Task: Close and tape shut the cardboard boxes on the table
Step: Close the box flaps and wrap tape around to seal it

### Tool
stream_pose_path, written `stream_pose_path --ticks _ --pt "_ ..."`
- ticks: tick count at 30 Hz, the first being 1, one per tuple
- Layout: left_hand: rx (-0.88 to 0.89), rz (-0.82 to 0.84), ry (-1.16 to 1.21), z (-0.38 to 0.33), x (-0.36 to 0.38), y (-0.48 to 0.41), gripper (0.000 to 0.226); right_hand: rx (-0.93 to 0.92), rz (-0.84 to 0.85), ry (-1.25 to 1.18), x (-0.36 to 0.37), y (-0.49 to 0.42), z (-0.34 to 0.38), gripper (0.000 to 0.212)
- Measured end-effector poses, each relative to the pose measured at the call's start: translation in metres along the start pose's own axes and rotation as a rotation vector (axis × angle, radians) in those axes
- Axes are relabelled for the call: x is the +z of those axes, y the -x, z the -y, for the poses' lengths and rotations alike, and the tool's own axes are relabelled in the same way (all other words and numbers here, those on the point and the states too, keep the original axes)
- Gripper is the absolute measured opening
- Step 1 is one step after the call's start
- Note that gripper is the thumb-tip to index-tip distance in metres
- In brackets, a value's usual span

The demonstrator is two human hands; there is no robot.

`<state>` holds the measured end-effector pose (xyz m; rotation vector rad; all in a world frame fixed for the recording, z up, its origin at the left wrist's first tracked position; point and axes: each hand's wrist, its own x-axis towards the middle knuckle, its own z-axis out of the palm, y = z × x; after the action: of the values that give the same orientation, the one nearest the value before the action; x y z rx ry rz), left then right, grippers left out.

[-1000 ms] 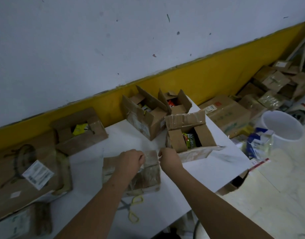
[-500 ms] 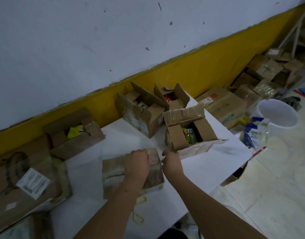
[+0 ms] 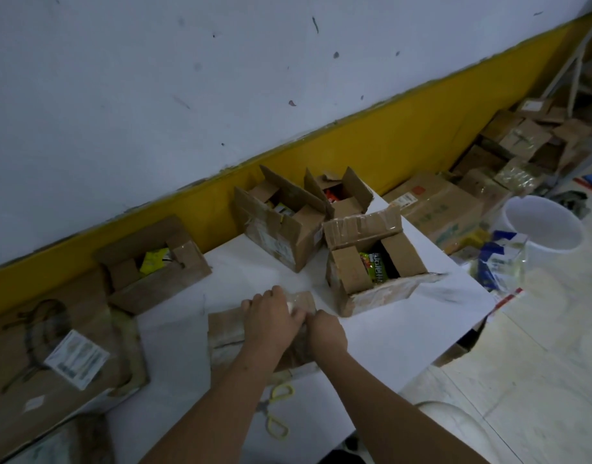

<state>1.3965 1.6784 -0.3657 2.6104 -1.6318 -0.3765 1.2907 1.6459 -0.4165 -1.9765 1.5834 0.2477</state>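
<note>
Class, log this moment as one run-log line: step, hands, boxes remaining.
step: sealing small box | left hand: on top | right hand: at its right end | open boxes: four behind | scissors: front edge

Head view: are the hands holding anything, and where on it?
The small closed brown cardboard box: the left hand grips its top near the right end, and the right hand grips that end's edge. Whether tape is between the fingers cannot be told.

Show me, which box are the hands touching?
The flat, closed box beside the yellow scissors. The left hand and right hand are on it; the open boxes behind sit untouched.
</note>
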Motion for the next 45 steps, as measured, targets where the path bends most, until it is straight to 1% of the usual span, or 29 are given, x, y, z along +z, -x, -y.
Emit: stream_pose_path --ticks 3,6,7,8,10,12,15,18,22,24,26,28,30,31,32,34,36,38,39,40,42,43,45 --pt "-0.021 0.112 0.151 0.016 -0.003 0.004 0.053 0.066 -0.022 -0.077 0.007 0.001 0.003 0.029" --pt "0.056 0.255 0.243 0.034 -0.015 0.001 0.059 0.128 -0.053 -0.096 0.006 0.006 0.008 0.022" --pt "0.084 0.314 0.253 0.042 -0.02 -0.001 0.06 0.133 -0.061 -0.086 0.006 0.008 0.008 0.021" --pt "0.117 0.339 0.246 0.052 -0.025 -0.003 0.06 0.142 -0.064 -0.066 0.005 0.009 0.009 0.021" --pt "0.176 0.312 0.187 0.079 -0.036 -0.007 0.053 0.148 -0.072 -0.02 0.004 0.01 0.012 0.023" --pt "0.19 0.263 0.093 0.111 -0.049 -0.008 0.048 0.143 -0.071 0.036 0.004 0.011 0.011 0.025" --pt "0.107 0.241 0.042 0.171 -0.058 0.001 0.044 0.134 -0.08 0.093 0.007 0.012 0.012 0.025" --pt "0.033 0.233 0.037 0.214 -0.05 0.014 0.056 0.104 -0.069 0.135 0.01 0.009 0.013 0.029" --pt "0.01 0.208 0.023 0.223 -0.025 0.016 0.054 0.104 -0.039 0.133 0.01 0.005 0.013 0.033" --pt "-0.001 0.183 0.025 0.226 -0.015 0.012 0.054 0.064 -0.026 0.175 0.009 0.002 0.013 0.039" --pt "-0.013 0.204 0.018 0.228 -0.004 0.011 0.055 0.049 -0.012 0.175 0.008 0.002 0.013 0.043" --pt "-0.042 0.233 0.036 0.229 0.011 0.01 0.054 0.09 -0.012 0.112 0.011 0.0 0.014 0.041" --pt "-0.092 0.287 0.131 0.231 0.025 0.009 0.052 0.146 -0.033 0.022 0.011 -0.001 0.018 0.035" --pt "-0.119 0.326 0.216 0.234 0.032 0.008 0.052 0.158 -0.046 -0.005 0.01 -0.003 0.02 0.034" --pt "-0.147 0.361 0.307 0.235 0.038 0.007 0.052 0.136 -0.045 -0.007 0.009 -0.004 0.023 0.034" --pt "-0.162 0.381 0.469 0.238 0.047 0.01 0.047 0.083 -0.058 -0.005 0.005 -0.008 0.033 0.035" --pt "-0.174 0.365 0.584 0.243 0.05 0.015 0.041 0.06 -0.12 -0.049 -0.001 -0.011 0.05 0.043" --pt "-0.214 0.375 0.645 0.251 0.048 0.024 0.037 -0.002 -0.177 -0.152 -0.008 -0.019 0.074 0.046" --pt "-0.233 0.394 0.647 0.254 0.047 0.03 0.037 -0.053 -0.18 -0.208 -0.012 -0.021 0.087 0.044" --pt "-0.258 0.423 0.644 0.257 0.048 0.036 0.039 -0.119 -0.174 -0.213 -0.016 -0.024 0.102 0.043" --pt "-0.337 0.454 0.714 0.259 0.053 0.046 0.042 -0.251 -0.236 -0.015 -0.021 -0.03 0.128 0.045" --pt "-0.37 0.444 0.777 0.256 0.054 0.048 0.044 -0.279 -0.297 0.115 -0.022 -0.03 0.139 0.048" --pt "-0.413 0.399 0.876 0.242 0.058 0.046 0.042 -0.279 -0.356 0.253 -0.019 -0.024 0.155 0.057"
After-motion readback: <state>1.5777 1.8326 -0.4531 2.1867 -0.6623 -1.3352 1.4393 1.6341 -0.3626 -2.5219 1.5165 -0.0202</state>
